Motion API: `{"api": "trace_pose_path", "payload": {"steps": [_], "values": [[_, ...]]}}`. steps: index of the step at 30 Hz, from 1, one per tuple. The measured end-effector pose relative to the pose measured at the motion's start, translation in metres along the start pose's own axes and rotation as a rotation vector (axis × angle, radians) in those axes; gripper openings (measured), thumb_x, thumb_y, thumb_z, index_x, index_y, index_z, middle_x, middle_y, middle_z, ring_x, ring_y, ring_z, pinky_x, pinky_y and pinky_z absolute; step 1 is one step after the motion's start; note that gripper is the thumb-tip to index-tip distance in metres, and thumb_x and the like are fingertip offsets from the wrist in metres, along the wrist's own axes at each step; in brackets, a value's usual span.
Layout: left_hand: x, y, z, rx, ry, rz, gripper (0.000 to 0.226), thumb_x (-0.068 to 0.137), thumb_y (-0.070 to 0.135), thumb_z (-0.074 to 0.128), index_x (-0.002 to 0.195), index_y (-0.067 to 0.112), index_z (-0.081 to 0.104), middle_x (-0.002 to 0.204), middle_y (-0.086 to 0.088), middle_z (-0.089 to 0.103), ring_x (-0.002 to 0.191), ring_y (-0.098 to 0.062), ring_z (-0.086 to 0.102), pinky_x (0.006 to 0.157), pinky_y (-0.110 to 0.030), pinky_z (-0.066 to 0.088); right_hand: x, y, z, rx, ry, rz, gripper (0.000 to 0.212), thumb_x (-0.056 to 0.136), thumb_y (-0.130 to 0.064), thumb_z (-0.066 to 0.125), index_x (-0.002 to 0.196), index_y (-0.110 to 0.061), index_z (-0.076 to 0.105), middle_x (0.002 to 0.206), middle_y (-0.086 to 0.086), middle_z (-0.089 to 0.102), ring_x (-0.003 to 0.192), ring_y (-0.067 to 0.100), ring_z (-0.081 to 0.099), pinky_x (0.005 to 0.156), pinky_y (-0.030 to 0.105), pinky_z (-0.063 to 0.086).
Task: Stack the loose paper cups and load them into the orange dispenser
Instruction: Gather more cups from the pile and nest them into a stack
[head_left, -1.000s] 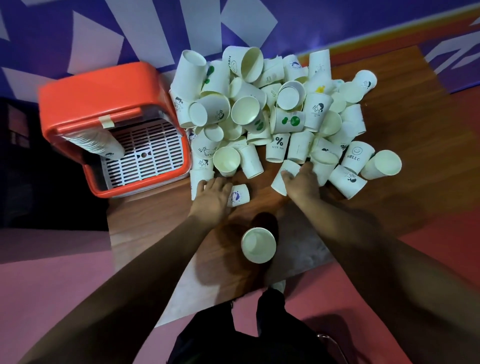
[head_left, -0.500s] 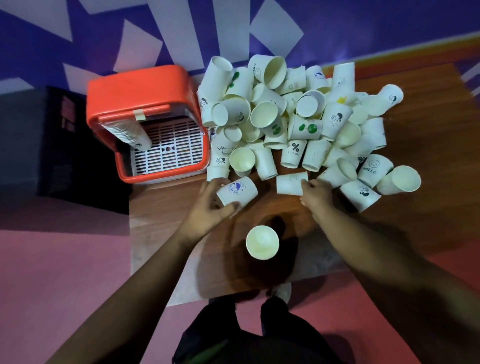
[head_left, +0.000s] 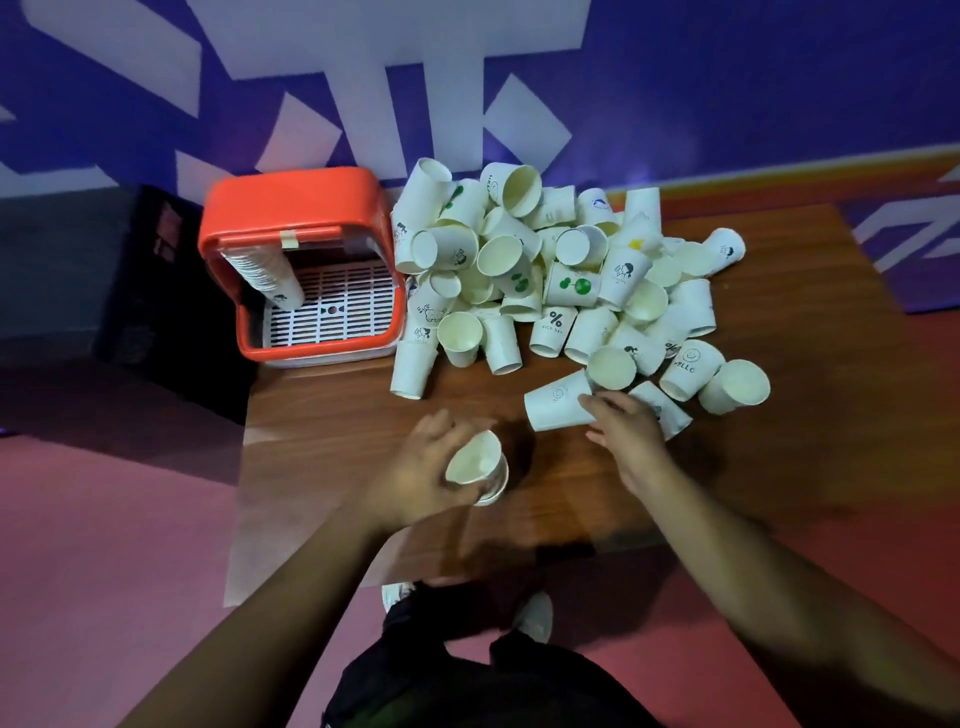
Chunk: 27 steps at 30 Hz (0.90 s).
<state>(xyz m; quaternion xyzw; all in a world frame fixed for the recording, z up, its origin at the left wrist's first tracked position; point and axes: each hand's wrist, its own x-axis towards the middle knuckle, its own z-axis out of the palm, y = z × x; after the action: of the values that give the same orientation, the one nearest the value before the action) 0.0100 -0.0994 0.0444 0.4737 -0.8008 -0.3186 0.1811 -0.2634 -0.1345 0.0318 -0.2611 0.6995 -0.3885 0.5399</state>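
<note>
Stacking: left hand (head_left: 415, 470) is gripping held cup (head_left: 474, 460); right hand (head_left: 631, 434), fingers (head_left: 592, 402) spread, is touching lying cup (head_left: 556, 401). Next move likely calls for grasping it.

Bare forearms (head_left: 291, 587); black trousers (head_left: 467, 691); white shoes (head_left: 536, 616).

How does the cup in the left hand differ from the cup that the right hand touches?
The held cup shows its open mouth to the camera; the lying cup rests on its side, showing its wall with a faint print. The left hand grips the held cup; the right hand only touches the lying cup. Both are white paper cups.
</note>
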Motion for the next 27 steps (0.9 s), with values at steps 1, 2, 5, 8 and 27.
{"api": "trace_pose_path", "payload": {"steps": [1,2,5,8,27], "values": [[-0.001,-0.003,0.006,0.059,-0.004,0.006,0.068,0.080,0.046,0.069,0.142,0.031,0.047,0.111,0.005,0.047,0.101,-0.012,0.043,0.092,-0.031,0.041,-0.004,0.000,-0.002,-0.032,-0.008,-0.030,0.033,0.087,-0.024,0.070,0.119,-0.015,0.064,0.118,0.001,0.063,0.107,0.017,0.062,0.088,0.035,0.055],[-0.003,-0.005,0.015,0.092,-0.028,-0.014,0.071,0.079,0.045,0.068,0.145,0.033,0.043,0.114,0.003,0.047,0.102,-0.015,0.043,0.093,-0.036,0.043,-0.008,0.000,-0.004,-0.052,-0.014,-0.054,0.034,0.087,-0.024,0.071,0.119,-0.017,0.063,0.117,-0.001,0.062,0.107,0.015,0.061,0.087,0.034,0.055],[-0.007,-0.006,0.037,0.087,-0.127,-0.129,0.080,0.079,0.058,0.059,0.151,0.045,0.027,0.138,-0.006,0.042,0.120,-0.026,0.042,0.100,-0.049,0.044,-0.019,0.000,-0.007,-0.110,-0.042,-0.097,0.047,0.084,-0.023,0.074,0.127,-0.018,0.056,0.113,-0.006,0.061,0.105,0.011,0.060,0.088,0.035,0.055],[-0.006,-0.002,0.050,-0.015,-0.184,-0.219,0.090,0.080,0.063,0.061,0.156,0.040,0.018,0.160,-0.004,0.019,0.146,-0.026,0.022,0.115,-0.051,0.032,-0.030,0.000,-0.008,-0.216,-0.072,-0.159,0.062,0.080,-0.028,0.077,0.134,-0.021,0.049,0.113,-0.013,0.059,0.104,0.007,0.059,0.089,0.034,0.054],[-0.015,-0.005,-0.010,-0.702,-0.140,-0.387,0.057,0.095,0.052,0.057,0.146,0.026,0.048,0.143,0.013,0.055,0.129,0.006,0.050,0.115,-0.027,0.037,-0.088,-0.007,0.048,-0.549,-0.146,-0.490,0.069,0.065,-0.033,0.085,0.127,-0.027,0.054,0.120,-0.012,0.047,0.115,0.010,0.050,0.098,0.035,0.046]]}}
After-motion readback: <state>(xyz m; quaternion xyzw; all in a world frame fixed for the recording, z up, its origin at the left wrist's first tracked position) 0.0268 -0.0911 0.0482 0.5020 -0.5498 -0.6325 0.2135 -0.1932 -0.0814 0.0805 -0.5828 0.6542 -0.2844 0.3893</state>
